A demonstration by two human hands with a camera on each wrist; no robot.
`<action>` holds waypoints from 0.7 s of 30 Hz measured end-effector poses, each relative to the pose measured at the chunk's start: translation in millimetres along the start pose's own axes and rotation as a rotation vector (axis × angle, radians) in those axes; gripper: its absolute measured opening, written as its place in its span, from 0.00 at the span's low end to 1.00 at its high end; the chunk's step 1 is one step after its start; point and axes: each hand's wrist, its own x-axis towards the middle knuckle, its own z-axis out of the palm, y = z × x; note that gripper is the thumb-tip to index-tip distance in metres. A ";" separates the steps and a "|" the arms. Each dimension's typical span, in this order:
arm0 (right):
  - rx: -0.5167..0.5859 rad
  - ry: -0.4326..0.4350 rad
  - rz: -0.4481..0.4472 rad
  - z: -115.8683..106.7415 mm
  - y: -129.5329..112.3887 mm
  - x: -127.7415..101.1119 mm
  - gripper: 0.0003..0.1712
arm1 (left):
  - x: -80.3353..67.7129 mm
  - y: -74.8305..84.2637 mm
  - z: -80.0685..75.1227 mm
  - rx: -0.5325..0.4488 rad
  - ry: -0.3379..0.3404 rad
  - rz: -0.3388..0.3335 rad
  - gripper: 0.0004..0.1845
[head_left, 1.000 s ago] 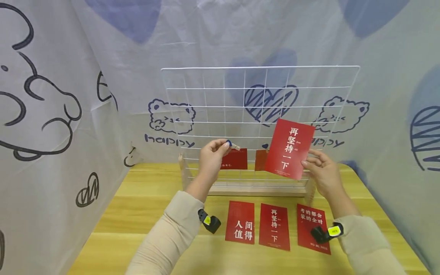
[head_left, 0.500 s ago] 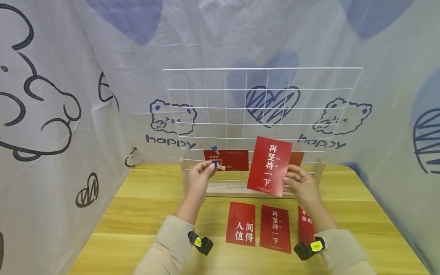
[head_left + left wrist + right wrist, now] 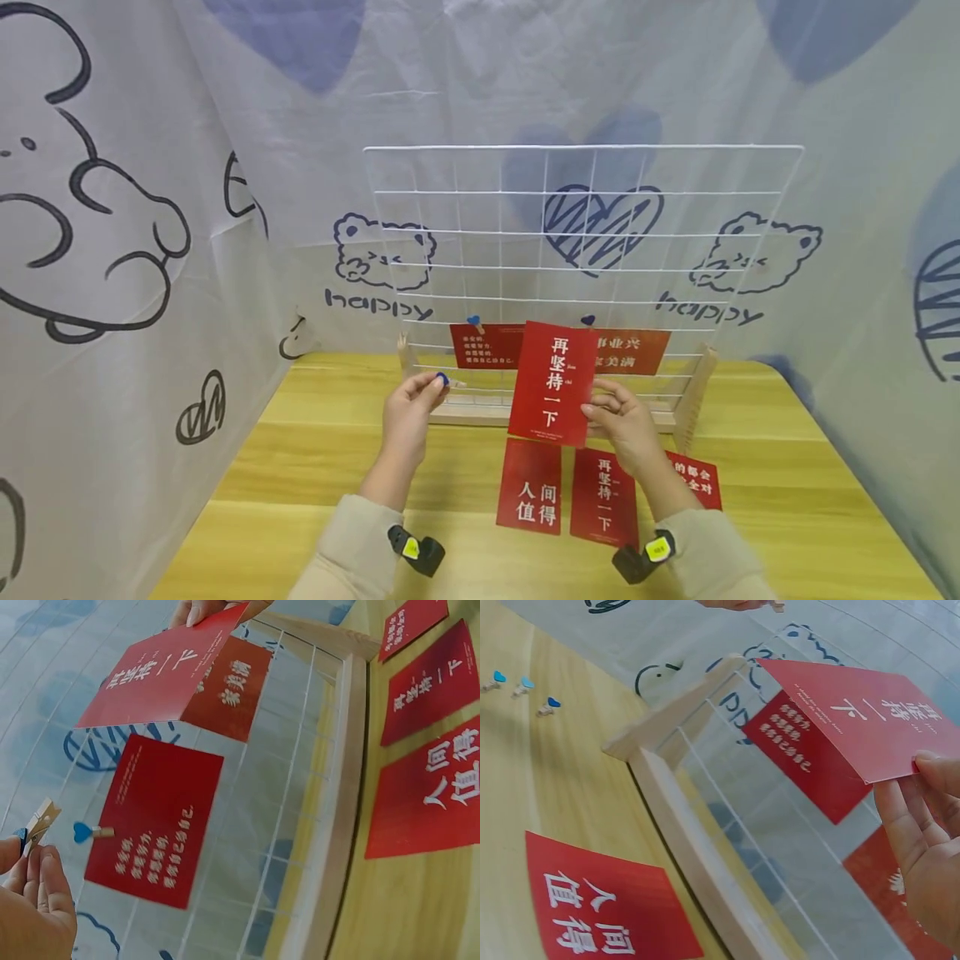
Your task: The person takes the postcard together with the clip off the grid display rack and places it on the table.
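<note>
Partly hidden: clothespin (image 3: 444, 381) in left hand (image 3: 407, 412), apparently pinched.

Held red card (image 3: 553, 383) — white characters 再坚持一下. Flat card on the table (image 3: 529, 497) — 人间值得. Middle table card (image 3: 604, 498): 再坚持一下 again. Backdrop cloth (image 3: 372, 301) prints "happy" under the bear drawings. Text on the clipped cards too small to read.
</note>
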 end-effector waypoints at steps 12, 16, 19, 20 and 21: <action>-0.069 -0.001 0.105 14.7 27.1 -4.0 0.22 | -15.2 -21.5 -41.1 0.029 0.050 -0.091 0.12; -0.032 0.002 0.116 20.8 38.3 -5.3 0.20 | -21.9 -26.2 -52.2 0.029 0.067 -0.117 0.14; -0.050 0.006 0.141 25.7 46.4 -6.0 0.21 | -26.4 -30.3 -59.7 0.040 0.082 -0.138 0.15; -0.057 0.014 0.153 27.5 49.5 -6.3 0.21 | -27.7 -32.0 -62.3 0.047 0.089 -0.142 0.16; -0.069 0.018 0.165 29.2 52.7 -6.7 0.21 | -28.7 -33.7 -64.4 0.050 0.101 -0.146 0.16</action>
